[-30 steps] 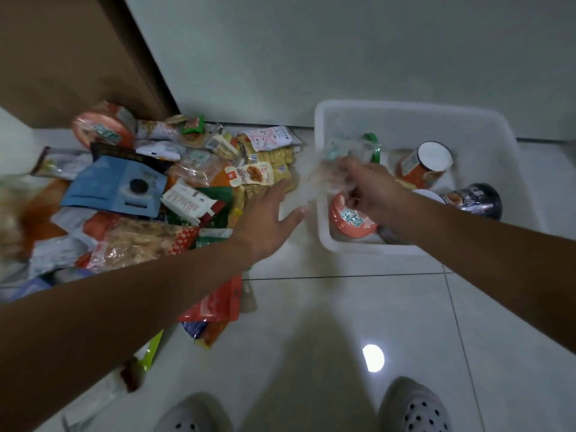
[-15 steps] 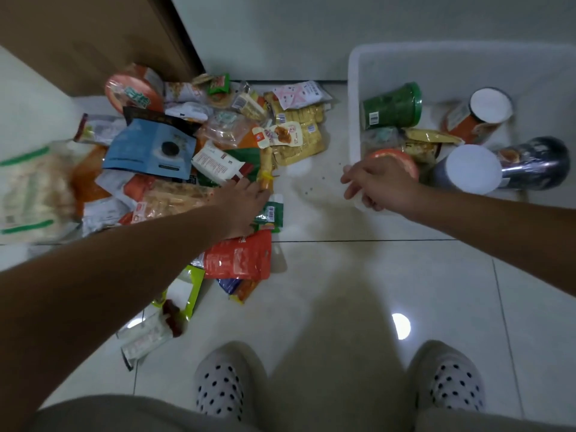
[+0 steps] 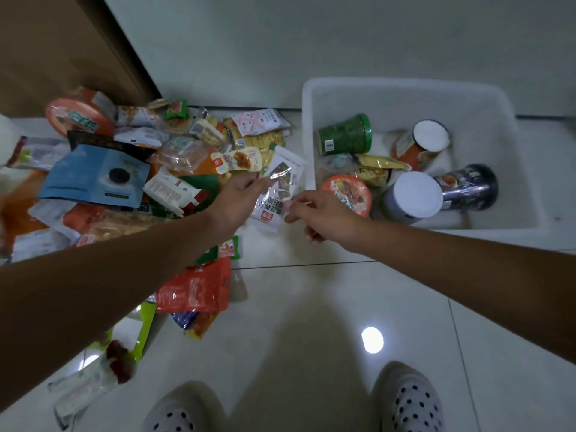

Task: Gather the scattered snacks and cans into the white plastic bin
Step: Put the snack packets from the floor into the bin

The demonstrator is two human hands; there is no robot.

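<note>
We are pinching a white snack packet (image 3: 278, 185) by its upper edge with our left hand (image 3: 238, 198). The packet is extending right and down from this grip, between our two hands. Our right hand (image 3: 324, 218) is holding its curled fingers at the packet's lower corner, but we cannot tell if they are gripping it. The white plastic bin (image 3: 308, 120) is standing near, to the right of the grip, with cans (image 3: 413, 194) and an orange noodle bowl (image 3: 347, 194) inside. The pile of snacks (image 3: 131, 169) is lying left of the grip.
</note>
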